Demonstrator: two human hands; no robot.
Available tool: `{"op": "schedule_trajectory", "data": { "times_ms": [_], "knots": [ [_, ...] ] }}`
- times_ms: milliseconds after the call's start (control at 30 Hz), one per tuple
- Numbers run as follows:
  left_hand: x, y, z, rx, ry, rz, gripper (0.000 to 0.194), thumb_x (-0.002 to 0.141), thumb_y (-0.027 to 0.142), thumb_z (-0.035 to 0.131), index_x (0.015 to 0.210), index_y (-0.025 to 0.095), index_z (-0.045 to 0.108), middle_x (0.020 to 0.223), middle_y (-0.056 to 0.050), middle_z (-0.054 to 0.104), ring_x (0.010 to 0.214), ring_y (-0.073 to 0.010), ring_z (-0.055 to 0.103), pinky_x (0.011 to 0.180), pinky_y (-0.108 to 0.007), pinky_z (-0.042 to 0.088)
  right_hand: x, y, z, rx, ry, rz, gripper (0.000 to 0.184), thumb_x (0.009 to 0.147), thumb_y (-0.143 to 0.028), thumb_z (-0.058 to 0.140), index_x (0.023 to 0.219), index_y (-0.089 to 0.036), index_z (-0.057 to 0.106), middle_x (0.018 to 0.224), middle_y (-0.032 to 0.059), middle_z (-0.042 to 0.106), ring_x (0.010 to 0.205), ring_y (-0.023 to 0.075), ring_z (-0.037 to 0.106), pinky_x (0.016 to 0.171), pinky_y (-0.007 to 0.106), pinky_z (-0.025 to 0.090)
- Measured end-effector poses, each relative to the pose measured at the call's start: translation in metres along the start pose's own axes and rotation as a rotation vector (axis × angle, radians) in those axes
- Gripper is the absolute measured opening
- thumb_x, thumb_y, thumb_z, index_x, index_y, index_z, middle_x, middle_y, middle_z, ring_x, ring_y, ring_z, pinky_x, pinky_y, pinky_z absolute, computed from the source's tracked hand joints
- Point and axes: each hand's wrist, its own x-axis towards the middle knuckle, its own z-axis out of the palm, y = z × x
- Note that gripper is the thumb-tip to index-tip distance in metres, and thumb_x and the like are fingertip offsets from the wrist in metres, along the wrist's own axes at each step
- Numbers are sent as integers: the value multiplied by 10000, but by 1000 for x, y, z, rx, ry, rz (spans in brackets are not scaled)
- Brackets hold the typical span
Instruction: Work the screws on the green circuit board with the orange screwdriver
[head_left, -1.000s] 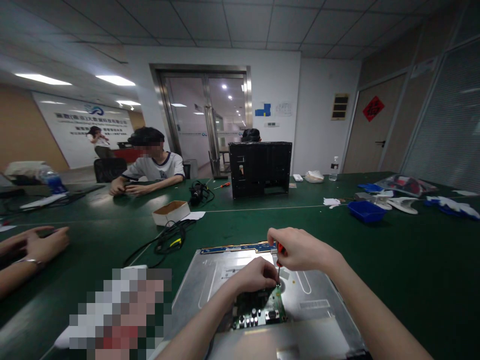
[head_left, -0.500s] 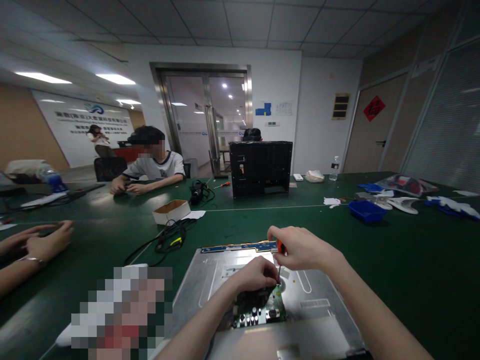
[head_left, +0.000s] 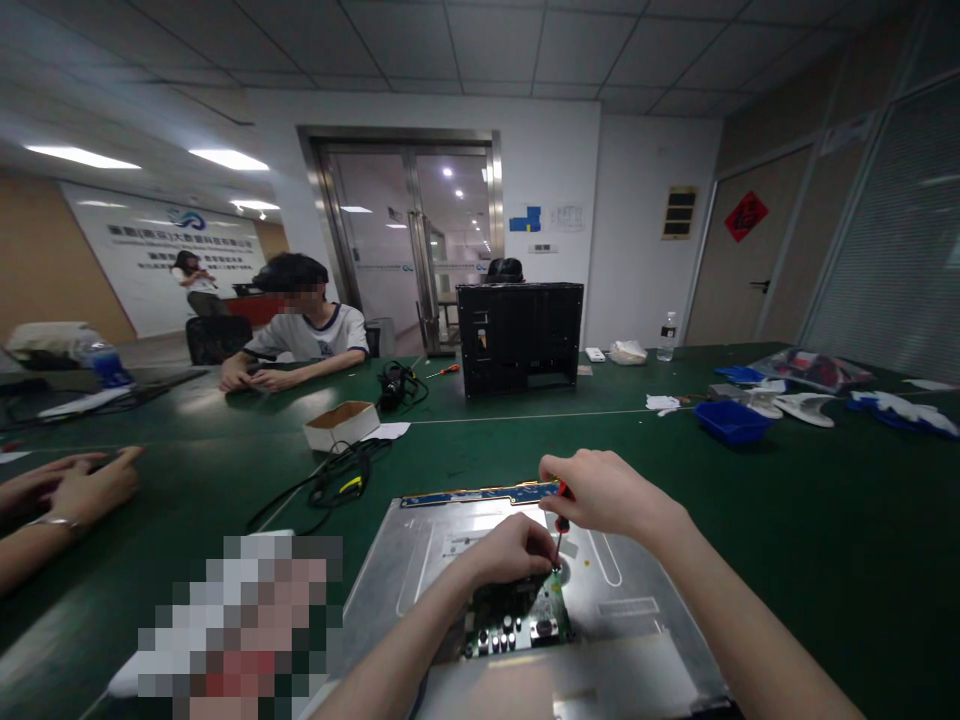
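My right hand (head_left: pixel 611 488) is closed around the red and black handle of a screwdriver (head_left: pixel 562 523), held nearly upright with its shaft pointing down. The tip meets the upper right corner of a green circuit board (head_left: pixel 517 628). Close to that tip, my left hand (head_left: pixel 501 548) has its fingers pinched together above the board; whatever they hold is hidden. Beneath the board lies a large silvery metal panel (head_left: pixel 637 585), flat on the green table. A thin blue circuit strip (head_left: pixel 457 495) runs along the panel's far edge.
A black computer case (head_left: pixel 521 340) stands across the table (head_left: pixel 810 540). Left of centre are an open cardboard box (head_left: pixel 341 428) and black cables (head_left: pixel 341 485). A blue tray (head_left: pixel 731 422) sits at right. Another person's hands (head_left: pixel 94 490) are at far left; someone else sits opposite.
My right hand's grip on the screwdriver handle has shifted slightly, exposing more of the handle's lower end. My left hand stays at the board's corner.
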Motion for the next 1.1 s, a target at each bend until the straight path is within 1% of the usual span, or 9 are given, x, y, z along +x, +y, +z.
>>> {"op": "schedule_trajectory", "data": {
  "times_ms": [167, 267, 467, 533, 600, 700, 867, 967, 1100],
  "knots": [
    [0, -1, -1, 18, -10, -1, 161, 654, 109, 608, 742, 160, 733, 709, 20, 687, 686, -153, 595, 681, -226, 434, -3, 3, 1, 102, -36, -50, 316, 749, -230, 597, 1059, -236, 534, 926, 49, 664, 789, 205, 597, 566, 262, 317],
    [0, -1, -1, 28, -14, 2, 158, 650, 109, 609, 732, 163, 733, 686, 27, 674, 663, -143, 575, 663, -220, 425, -3, 4, 3, 114, -53, -29, 313, 756, -194, 564, 1063, -234, 515, 901, 47, 651, 761, 196, 583, 548, 259, 313],
    [1, 2, -1, 6, -7, 6, 163, 640, 103, 617, 735, 162, 736, 699, 19, 686, 682, -148, 591, 672, -218, 434, 1, -1, 0, 36, -8, 29, 141, 816, -304, 576, 929, -224, 550, 817, 42, 646, 704, 199, 582, 532, 271, 309],
    [0, 2, -1, 5, -7, 2, 173, 637, 99, 613, 737, 163, 738, 699, 20, 688, 680, -148, 591, 673, -220, 435, 0, -2, -1, 8, -2, 45, 154, 838, -356, 566, 903, -217, 557, 793, 47, 645, 692, 204, 584, 533, 278, 310],
    [0, 2, -1, 4, -11, -3, 183, 636, 96, 606, 741, 165, 740, 702, 21, 690, 687, -150, 594, 683, -223, 439, -1, -1, 0, 25, 7, 30, 206, 828, -377, 574, 953, -215, 549, 805, 50, 649, 696, 207, 585, 536, 277, 313],
    [0, 1, -1, 2, -13, -11, 181, 640, 102, 606, 743, 162, 741, 713, 19, 698, 699, -154, 600, 697, -227, 442, -2, 2, 3, 71, 21, -41, 299, 777, -308, 593, 1049, -214, 509, 849, 50, 654, 724, 209, 584, 546, 275, 306],
    [1, 0, 0, -2, -13, -19, 199, 638, 103, 600, 761, 162, 745, 733, 13, 707, 709, -159, 607, 694, -229, 444, -2, 4, 5, 88, -17, -65, 323, 742, -175, 547, 1055, -214, 479, 842, 41, 636, 722, 191, 568, 538, 268, 278],
    [0, 1, 0, -10, -11, -13, 196, 634, 102, 602, 757, 159, 744, 720, 14, 703, 695, -155, 605, 691, -227, 444, 0, 1, 4, 66, -25, -32, 285, 779, -210, 563, 1051, -223, 480, 838, 38, 632, 714, 189, 573, 526, 264, 273],
    [0, 2, -1, -13, 1, 1, 171, 624, 106, 615, 733, 154, 738, 694, 15, 687, 677, -152, 593, 670, -223, 435, 2, -3, 1, -16, -1, 46, 183, 842, -350, 583, 955, -218, 525, 822, 48, 645, 712, 205, 600, 522, 272, 284]
  ]
}}
